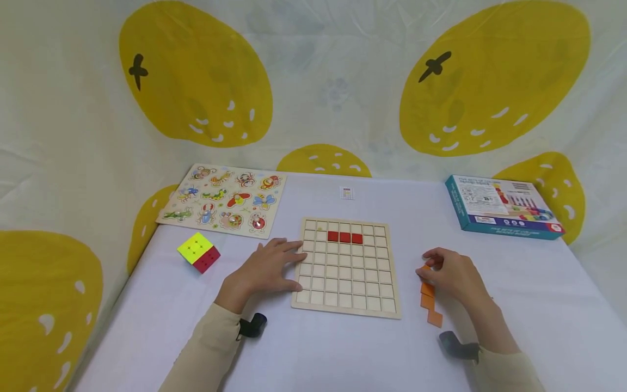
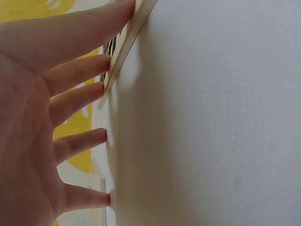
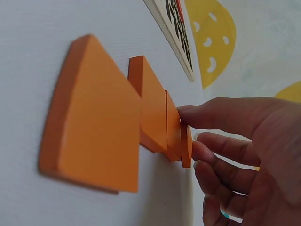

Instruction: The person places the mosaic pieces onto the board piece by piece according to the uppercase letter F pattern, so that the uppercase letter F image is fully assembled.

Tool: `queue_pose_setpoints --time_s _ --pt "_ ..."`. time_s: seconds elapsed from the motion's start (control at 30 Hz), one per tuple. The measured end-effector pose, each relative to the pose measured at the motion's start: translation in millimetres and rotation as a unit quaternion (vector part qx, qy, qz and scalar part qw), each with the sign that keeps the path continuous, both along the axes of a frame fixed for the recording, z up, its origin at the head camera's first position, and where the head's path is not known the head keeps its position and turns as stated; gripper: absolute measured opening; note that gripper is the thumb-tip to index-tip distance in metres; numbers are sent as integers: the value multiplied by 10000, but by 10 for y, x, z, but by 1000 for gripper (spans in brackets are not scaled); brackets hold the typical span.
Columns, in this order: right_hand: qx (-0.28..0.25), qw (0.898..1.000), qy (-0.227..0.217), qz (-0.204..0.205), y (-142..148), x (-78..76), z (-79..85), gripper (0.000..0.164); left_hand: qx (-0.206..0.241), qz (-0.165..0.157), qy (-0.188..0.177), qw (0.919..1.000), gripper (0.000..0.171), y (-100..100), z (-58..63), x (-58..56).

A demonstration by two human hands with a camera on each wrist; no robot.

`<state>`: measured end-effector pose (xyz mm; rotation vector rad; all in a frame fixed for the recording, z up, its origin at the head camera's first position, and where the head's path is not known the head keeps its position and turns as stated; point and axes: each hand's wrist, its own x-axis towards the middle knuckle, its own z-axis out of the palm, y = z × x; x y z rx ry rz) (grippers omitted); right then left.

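A light wooden grid board (image 1: 345, 312) lies flat on the table, with three red square tiles (image 1: 345, 237) side by side in its second row from the far edge. My left hand (image 1: 266, 265) has its fingers spread, and the thumb and some fingertips touch the board's left edge. To the right of the board, orange square tiles (image 1: 435, 318) lie in a staggered line running toward me. At the far end of that line my right hand (image 1: 453, 275) pinches an orange tile (image 3: 186, 147) between thumb and fingers; it looks tilted up in the right wrist view.
An insect picture puzzle (image 1: 220, 201) lies at the back left, with a yellow and red puzzle cube (image 1: 198, 252) in front of it. A small printed card (image 1: 347, 193) lies behind the board. At the back right is a flat teal box (image 1: 504, 207).
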<state>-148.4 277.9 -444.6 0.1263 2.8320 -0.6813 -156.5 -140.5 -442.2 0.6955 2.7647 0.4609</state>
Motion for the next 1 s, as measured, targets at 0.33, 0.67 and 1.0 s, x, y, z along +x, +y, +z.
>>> queue_pose_setpoints --time_s 0.33,0.67,1.0 --pt "-46 9999 73 -140 -14 31 5 49 -83 -20 -10 10000 73 3 -28 -12" --pt "-233 9949 964 -172 -15 6 116 43 -26 -51 115 9999 72 -5 -61 -31" --pt "-1029 9895 967 -296 -76 -22 191 42 -103 -11 115 9999 73 -8 -70 -29"
